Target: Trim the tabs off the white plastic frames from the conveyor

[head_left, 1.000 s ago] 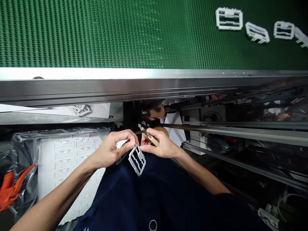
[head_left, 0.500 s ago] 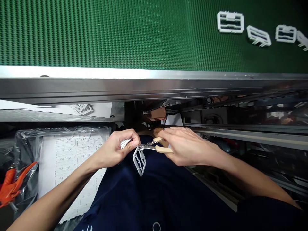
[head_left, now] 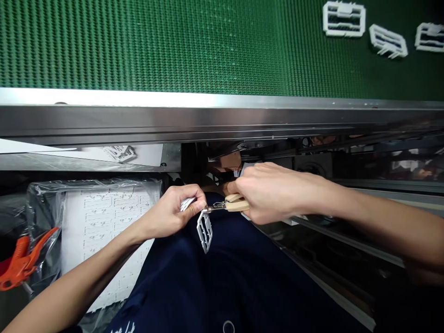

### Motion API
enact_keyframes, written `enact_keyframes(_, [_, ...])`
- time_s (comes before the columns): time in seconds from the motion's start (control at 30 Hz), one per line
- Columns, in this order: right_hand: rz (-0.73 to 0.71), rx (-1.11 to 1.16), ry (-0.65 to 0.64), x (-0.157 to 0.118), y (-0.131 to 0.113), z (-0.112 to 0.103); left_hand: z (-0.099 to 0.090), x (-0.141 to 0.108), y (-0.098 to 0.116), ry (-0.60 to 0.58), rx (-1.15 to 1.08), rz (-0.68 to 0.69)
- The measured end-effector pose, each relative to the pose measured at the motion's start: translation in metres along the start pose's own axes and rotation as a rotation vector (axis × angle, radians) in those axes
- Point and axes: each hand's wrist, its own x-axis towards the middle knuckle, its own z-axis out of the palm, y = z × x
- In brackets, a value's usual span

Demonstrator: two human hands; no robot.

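My left hand grips a bundle of white plastic pieces between its fingers. A grey-white moulded plastic frame hangs edge-on just below that hand, over my navy shirt. My right hand is closed around the light wooden handles of small metal cutters. Their metal jaws reach left to the top of the frame, next to my left hand. The fingers hide part of the handles.
A green conveyor belt carries several white plastic frames at the upper right. A steel rail runs along its edge. At the left, a plastic-wrapped white sheet and an orange clamp sit below it.
My right hand has swung outward to the right, turning the cutters from upright to level, with the jaws at the frame's top. The frame now appears narrower, and the belt's frames sit higher and further right.
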Motion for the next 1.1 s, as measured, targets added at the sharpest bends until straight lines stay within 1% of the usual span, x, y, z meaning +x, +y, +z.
enact_keyframes(0.07, [-0.017,0.127,-0.018,0.001,0.011,0.0,0.0,-0.002,-0.002,0.018,-0.021,-0.013])
enact_keyframes(0.13, [-0.026,0.283,-0.032,0.001,0.023,0.006,0.0,-0.004,-0.005,0.046,-0.049,-0.021])
enact_keyframes(0.2, [-0.025,0.492,-0.004,0.004,0.031,0.021,0.0,-0.005,-0.008,0.078,-0.087,-0.028])
enact_keyframes(0.23, [-0.03,0.628,0.035,0.008,0.031,0.032,0.0,-0.004,-0.01,0.098,-0.106,-0.031])
enact_keyframes(0.3, [-0.064,0.942,0.147,0.02,0.023,0.062,0.001,-0.002,-0.013,0.127,-0.164,-0.029])
enact_keyframes(0.37, [-0.114,1.224,0.266,0.035,0.006,0.095,0.003,0.003,-0.016,0.122,-0.278,-0.03])
enact_keyframes(0.43, [-0.113,1.407,0.397,0.048,-0.013,0.124,0.004,0.006,-0.022,0.126,-0.427,-0.051])
enact_keyframes(0.47, [-0.094,1.482,0.462,0.052,-0.021,0.134,0.005,0.007,-0.025,0.144,-0.506,-0.073])
enact_keyframes(0.53, [-0.029,1.621,0.575,0.056,-0.031,0.145,0.006,0.008,-0.035,0.175,-0.673,-0.142])
enact_keyframes(0.57, [0.007,1.683,0.616,0.056,-0.033,0.147,0.006,0.007,-0.041,0.159,-0.77,-0.174])
enact_keyframes(0.63, [0.064,1.765,0.667,0.056,-0.035,0.146,0.008,0.006,-0.052,0.044,-0.954,-0.216])
enact_keyframes(0.7, [0.09,1.805,0.7,0.057,-0.036,0.141,0.01,0.006,-0.06,-0.068,-1.064,-0.205])
enact_keyframes(0.73, [0.09,1.825,0.704,0.058,-0.037,0.139,0.012,0.006,-0.062,-0.093,-1.085,-0.186])
enact_keyframes(0.8, [0.101,1.833,0.705,0.058,-0.04,0.134,0.015,0.008,-0.063,-0.102,-1.106,-0.148])
enact_keyframes(0.87, [0.152,1.736,0.684,0.056,-0.042,0.13,0.016,0.009,-0.062,-0.101,-1.144,-0.111])
enact_keyframes(0.97, [0.228,1.378,0.661,0.045,-0.035,0.124,0.015,0.009,-0.063,-0.077,-1.234,-0.09])
enact_keyframes(1.03, [0.235,1.077,0.704,0.035,-0.023,0.119,0.013,0.007,-0.065,-0.055,-1.278,-0.09])
enact_keyframes(1.1, [0.215,0.769,0.753,0.026,-0.007,0.112,0.011,0.006,-0.067,-0.062,-1.29,-0.096])
